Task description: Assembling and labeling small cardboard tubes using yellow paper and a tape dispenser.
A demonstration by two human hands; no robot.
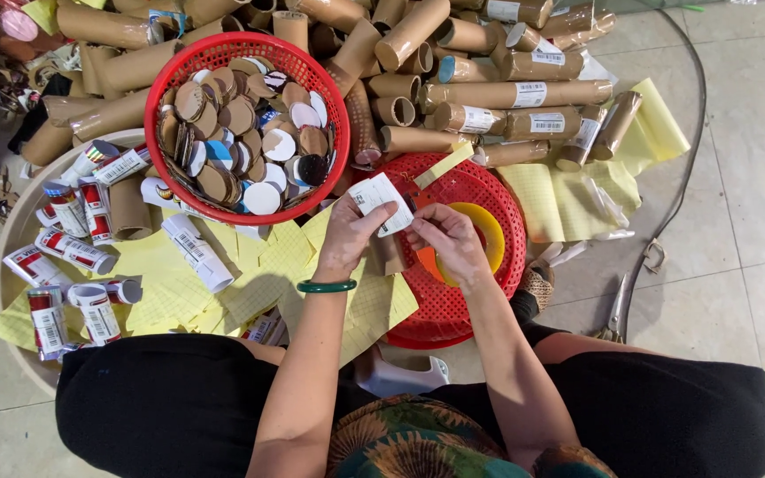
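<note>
A small cardboard tube (382, 202) wrapped in a white printed label is gripped in the left hand (347, 237), with the fingers curled shut around its lower part and the thumb laid across the front. The right hand (449, 241) is closed in a pinch at the tube's right edge, where the label's free end appears to be pressed or pulled; exactly what is caught between the fingertips cannot be made out. The tube is held in the air, just above the rim of an upturned red basket (467, 265) on which a yellow ring (487, 232) lies. For the step to be done well, it is judged that the tube should be kept steady by the left hand while the label edge is smoothed flat and square, without creases. Both forearms are brought forward from the lap, the elbows bent, the wrists angled inward so that the hands meet; a green bangle (327, 286) is worn on the left wrist. To the left, a red basket of round discs (250, 124) is set, with yellow sheets (250, 274) spread beneath it and finished labelled tubes (73, 252) laid on a round tray. A heap of bare brown tubes (489, 93) is piled beyond, and scissors (615, 314) rest on the tiled floor at the right.
</note>
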